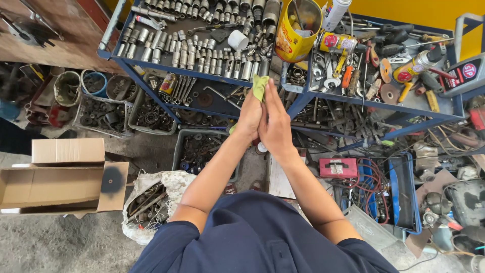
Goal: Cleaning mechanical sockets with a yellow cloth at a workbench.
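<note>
1. Left hand (249, 117) & right hand (275, 124) pressed palm to palm, fingers straight, pointing away from the body, held over the gap btwn two blue racks.
2. Green cloth (259, 86) pinched btwn the palms; its top sticks out above the fingertips, a small bit shows below the left wrist. Both hands clamp it flat, neither is clenched into a fist.
3. Left rack (117, 54), upper tray: rows of metal sockets (202, 55), laid in lines, plus a small white cup (237, 39) among them.
4. Yellow can (298, 28) sits btwn the racks, just above the cloth, open top, tilted.
5. Right rack (384, 107): mixed tools, screwdrivers, spray cans, discs, all jumbled; a dark oil bottle (467, 73) at the far right edge.
6. Lower shelves under both racks: bins of nuts, rings, bolts.
7. Floor, left: open cardboard box (55, 184), w/ a white sack (151, 199) of scrap metal just beside it.
8. Floor, right: red case (337, 167) near a blue tray (404, 194) w/ cables.
9. Person wears a dark blue short-sleeve shirt.
</note>
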